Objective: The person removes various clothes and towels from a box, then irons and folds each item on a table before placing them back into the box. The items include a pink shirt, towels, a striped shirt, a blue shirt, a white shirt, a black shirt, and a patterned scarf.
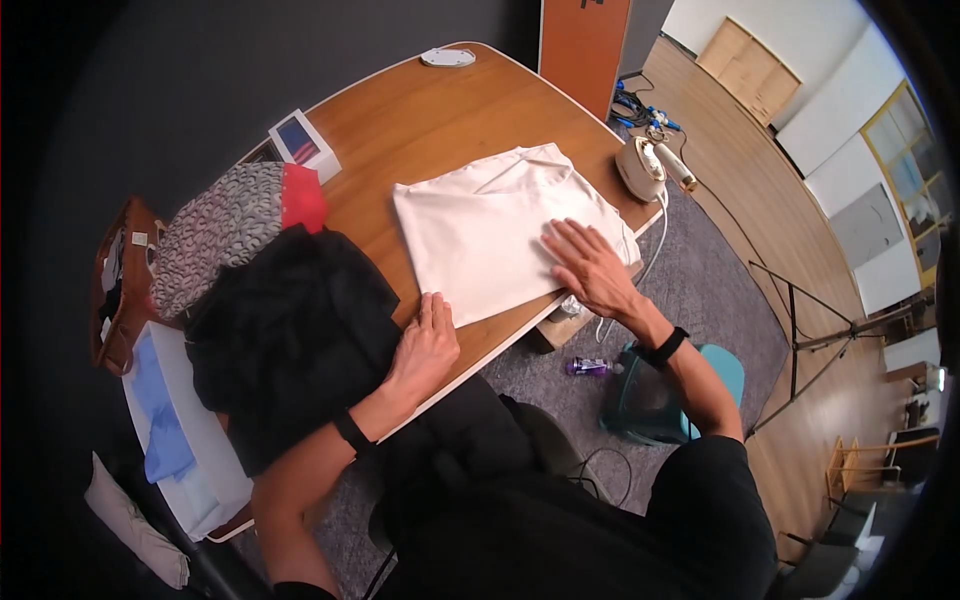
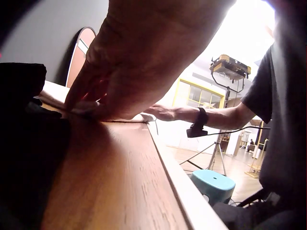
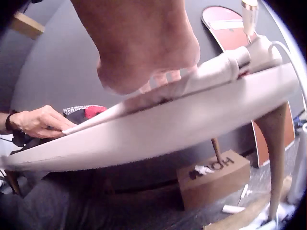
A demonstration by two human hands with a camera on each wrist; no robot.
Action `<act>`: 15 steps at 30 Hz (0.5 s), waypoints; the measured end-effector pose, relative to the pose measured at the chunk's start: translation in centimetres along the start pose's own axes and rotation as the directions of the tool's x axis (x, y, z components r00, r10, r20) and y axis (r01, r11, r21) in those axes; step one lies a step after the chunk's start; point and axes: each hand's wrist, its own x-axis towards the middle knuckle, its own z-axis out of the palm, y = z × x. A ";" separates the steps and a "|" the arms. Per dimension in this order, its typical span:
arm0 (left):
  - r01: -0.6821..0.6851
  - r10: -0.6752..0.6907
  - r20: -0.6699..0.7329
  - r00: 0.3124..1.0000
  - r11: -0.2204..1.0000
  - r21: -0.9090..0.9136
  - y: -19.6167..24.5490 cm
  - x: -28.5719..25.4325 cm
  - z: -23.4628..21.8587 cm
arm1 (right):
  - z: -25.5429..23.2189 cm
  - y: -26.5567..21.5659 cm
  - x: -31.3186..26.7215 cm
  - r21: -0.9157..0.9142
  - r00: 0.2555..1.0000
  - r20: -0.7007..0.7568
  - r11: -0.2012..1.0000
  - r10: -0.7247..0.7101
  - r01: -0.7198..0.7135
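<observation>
A white garment (image 1: 500,225), folded into a rough rectangle, lies on the wooden table (image 1: 400,110). My left hand (image 1: 425,345) is at its near left corner. In the right wrist view the left hand's (image 3: 41,123) thumb and fingertips come together on the cloth's edge. Flat on the right part of the garment rests my right hand (image 1: 590,270), its fingers spread and straight. Beside the left hand a heap of black cloth (image 1: 290,330) covers the table's left end.
A grey patterned knit with a red part (image 1: 225,225) lies behind the black cloth. A white garment steamer (image 1: 642,170) stands at the right edge, its cord hanging down. A white box (image 1: 190,450) and a brown bag (image 1: 122,285) sit at left. A teal stool (image 1: 720,375) is on the floor.
</observation>
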 end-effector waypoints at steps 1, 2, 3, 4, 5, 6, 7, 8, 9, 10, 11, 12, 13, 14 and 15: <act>-0.006 0.006 0.013 1.000 1.000 0.011 0.0 -0.1 -0.1 | 1.3 0.5 -0.4 -0.077 0.996 0.086 0.997 0.005 0.002; -0.016 0.015 0.025 1.000 1.000 0.027 -0.1 -0.1 -0.2 | 1.9 1.1 -0.6 -0.092 0.998 0.065 0.996 0.006 0.000; -0.039 0.038 0.010 0.999 0.999 0.035 -0.2 -0.1 -0.2 | 2.1 1.9 -0.4 -0.110 0.999 0.041 0.994 0.005 0.000; -0.039 0.037 0.042 0.998 0.999 0.035 -0.1 0.0 -0.4 | 2.1 2.9 -0.1 -0.128 1.000 0.017 0.992 0.003 0.000; -0.048 0.045 0.077 0.996 0.998 0.033 0.2 0.0 -0.8 | 1.5 3.4 0.1 -0.146 0.999 0.028 0.989 0.042 -0.037; -0.061 0.057 0.107 0.993 0.997 0.037 0.3 0.2 -1.2 | 1.2 4.1 0.2 -0.159 0.999 0.033 0.987 0.038 -0.032; -0.069 0.062 0.123 0.991 0.996 0.048 0.4 0.4 -1.5 | 0.9 4.8 0.3 -0.147 0.998 0.043 0.989 0.035 -0.029; -0.076 0.067 0.137 0.988 0.995 0.059 0.6 0.4 -1.8 | 0.6 5.2 0.3 -0.135 0.998 0.052 0.991 0.033 -0.026; -0.080 0.069 0.150 0.986 0.994 0.071 0.6 0.4 -2.0 | 0.2 5.9 0.3 -0.121 0.997 0.033 0.991 0.064 -0.059; -0.084 0.076 0.128 0.989 0.995 0.053 0.4 0.3 -2.0 | -0.4 6.5 0.2 -0.107 0.996 0.017 0.990 0.091 -0.088; -0.083 0.079 0.109 0.991 0.996 0.032 0.3 0.1 -1.9 | -1.2 6.6 0.0 -0.125 0.995 -0.034 0.988 0.089 -0.092; -0.078 0.077 0.088 0.993 0.997 0.012 0.1 -0.2 -1.7 | -1.9 6.7 -0.1 -0.147 0.986 -0.140 0.982 0.096 -0.117; -0.061 0.061 0.049 0.997 0.998 -0.015 0.1 -0.5 -1.3 | -2.7 6.7 -0.4 -0.166 0.965 -0.244 0.976 0.098 -0.141; -0.061 0.062 0.031 0.998 0.998 -0.021 0.0 -0.7 -1.2 | -3.9 6.4 -0.3 -0.184 0.934 -0.344 0.969 0.095 -0.167; -0.063 0.063 0.015 0.998 0.998 -0.029 0.0 -0.8 -1.2 | -5.2 6.4 0.1 -0.183 0.884 -0.455 0.961 0.106 -0.209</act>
